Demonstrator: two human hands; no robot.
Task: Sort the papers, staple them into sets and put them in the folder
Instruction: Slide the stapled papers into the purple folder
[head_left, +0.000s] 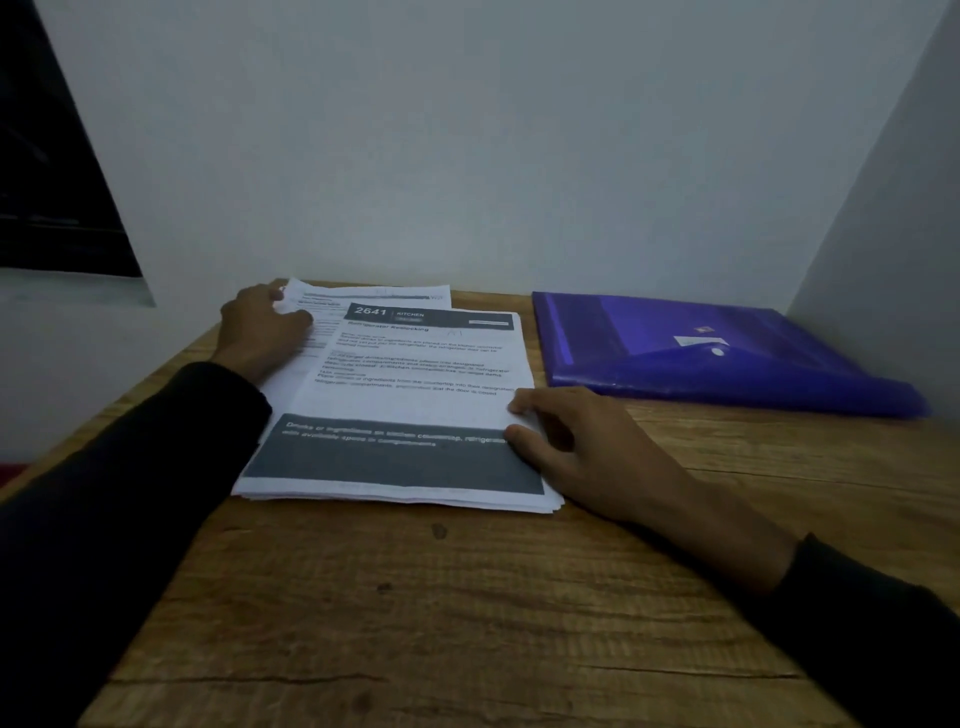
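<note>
On table (467, 597): 1 stack (410, 405) (1 folder (701, 348)).

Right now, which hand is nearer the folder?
Right. The right hand rests on the papers' right edge, just left of the folder; the left hand is across the papers.

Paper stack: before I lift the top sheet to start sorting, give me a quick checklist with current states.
1. Right hand at the paper stack's right edge, thumb and fingertip on the top sheet: ok.
2. Left hand resting on the skewed sheets at the far left: ok.
3. Stack edges squared: not ok, far sheets stick out.
4. Blue folder lying apart to the right on the wooden table: ok.
5. Stapler in view: not ok.
</note>
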